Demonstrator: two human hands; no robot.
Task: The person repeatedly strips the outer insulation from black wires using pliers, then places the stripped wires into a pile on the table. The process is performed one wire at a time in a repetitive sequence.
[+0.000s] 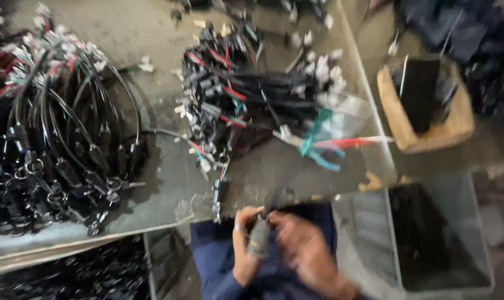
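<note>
The picture is blurry, so small things are hard to make out.

Closest to the camera, both hands meet over the person's dark blue lap. The left hand is wrapped around a small grey plug that stands nearly upright. The thumb and fingers are closed on its sides. There looks to be a ring on one finger. The right hand is just beside the plug, on its right, with its fingers curled in toward the top of it. It is too smeared to tell if it grips the plug or only touches it. A thin black wire seems to run up from the plug toward the counter edge.

To the right of the hands sits a grey bin with a dark inside.

Just past the hands is the grey counter. In the middle of it lies a pile of black cables with red, green and white ends. A clear plastic bag with a teal strip lies on the right side of that pile.

On the left of the counter is a bigger bundle of black cables, looped over, with round metal rings at their ends.

Farther off on the right, past the counter edge, stands a brown cardboard box with something dark inside it.
</note>
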